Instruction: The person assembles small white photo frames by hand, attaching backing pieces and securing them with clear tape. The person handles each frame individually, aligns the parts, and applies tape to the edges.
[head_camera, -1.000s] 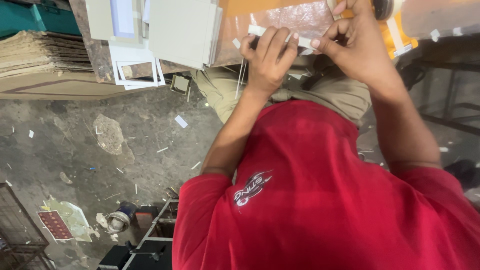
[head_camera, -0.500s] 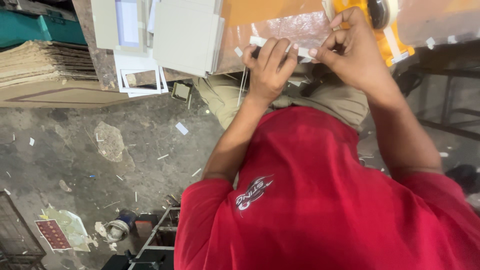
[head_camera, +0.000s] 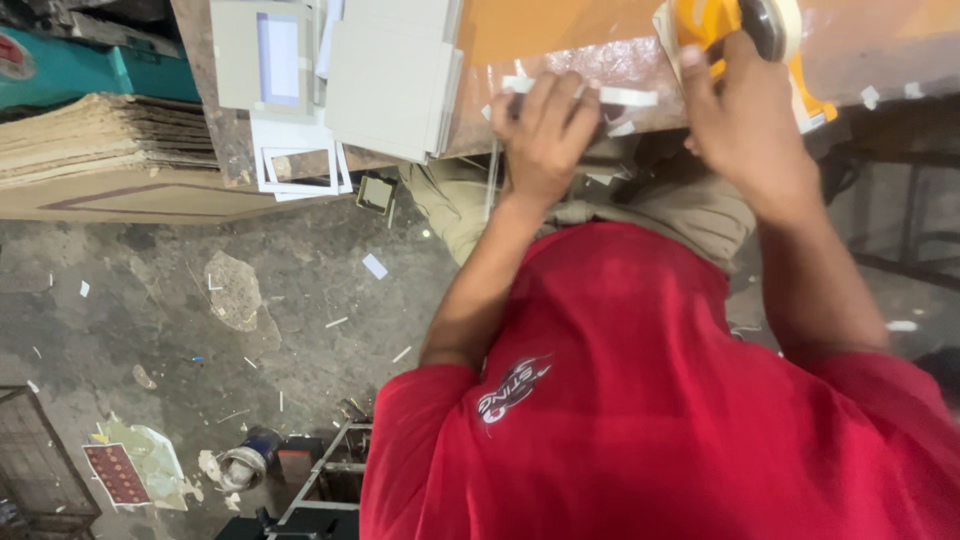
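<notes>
Left hand: your left hand (head_camera: 545, 135) presses a white strip (head_camera: 628, 97) flat on the table edge (head_camera: 560, 70), fingers curled over it.
Right hand: at 1 o'clock, your right hand (head_camera: 745, 130) wraps around the yellow tape dispenser (head_camera: 745, 25), holding it.
Boards: grey boards (head_camera: 390, 75) lie at 11 o'clock, just beside your left hand.
Floor: paper scraps (head_camera: 375, 266) lie scattered at 9 o'clock.

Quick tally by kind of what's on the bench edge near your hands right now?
Yellow tape dispenser under the right hand: 1
White strip at the left hand: 1
Grey board stacks: 2
White frames: 1 pile
Total: 5
</notes>
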